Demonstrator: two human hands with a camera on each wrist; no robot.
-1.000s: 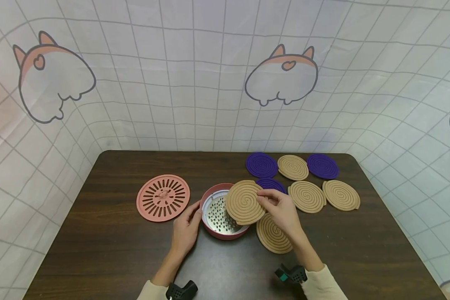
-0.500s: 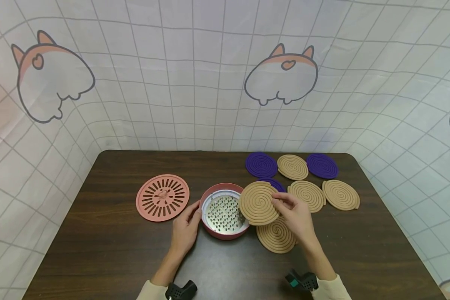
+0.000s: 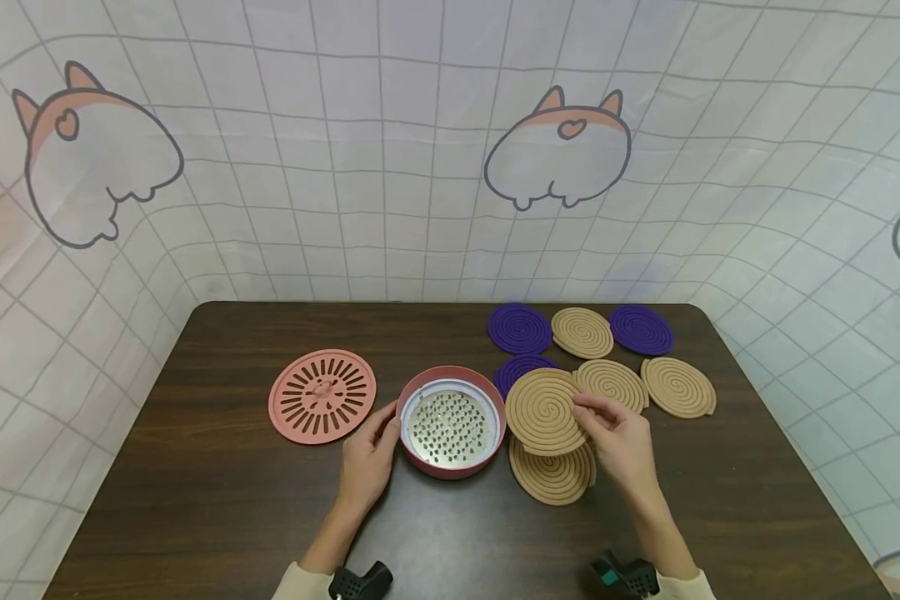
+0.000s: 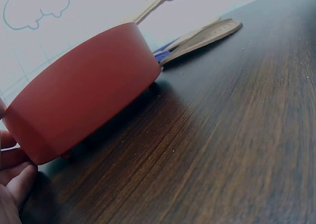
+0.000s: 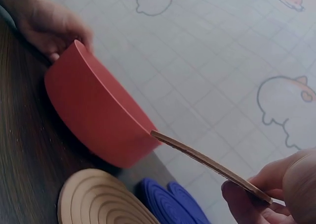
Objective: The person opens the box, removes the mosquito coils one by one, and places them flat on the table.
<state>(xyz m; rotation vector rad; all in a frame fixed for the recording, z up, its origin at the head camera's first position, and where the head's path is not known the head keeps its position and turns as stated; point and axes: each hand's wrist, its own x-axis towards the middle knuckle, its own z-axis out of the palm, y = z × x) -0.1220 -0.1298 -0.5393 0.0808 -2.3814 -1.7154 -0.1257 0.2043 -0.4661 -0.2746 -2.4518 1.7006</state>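
My left hand point(image 3: 367, 458) grips the left side of a round red mosquito coil holder point(image 3: 450, 473). A metal plate point(image 3: 450, 429) with many small raised points lies inside it, within a white ring. Just right of the holder, my right hand point(image 3: 621, 437) pinches the right edge of a tan mosquito coil point(image 3: 542, 412). In the right wrist view this coil point(image 5: 202, 159) is tilted and held up off the table, seen edge-on between thumb and fingers. Partly hidden beneath it is another tan coil point(image 3: 553, 482) on the table.
A pink slotted lid point(image 3: 322, 397) lies left of the holder. Purple mosquito coils point(image 3: 520, 328) and more tan coils point(image 3: 678, 387) are spread over the back right of the dark wooden table point(image 3: 217, 467). A patterned white curtain point(image 3: 330, 225) hangs behind.
My right hand has moved the tan mosquito coil rightward, from above the holder to beside it, uncovering the metal plate. My left hand stays on the holder.
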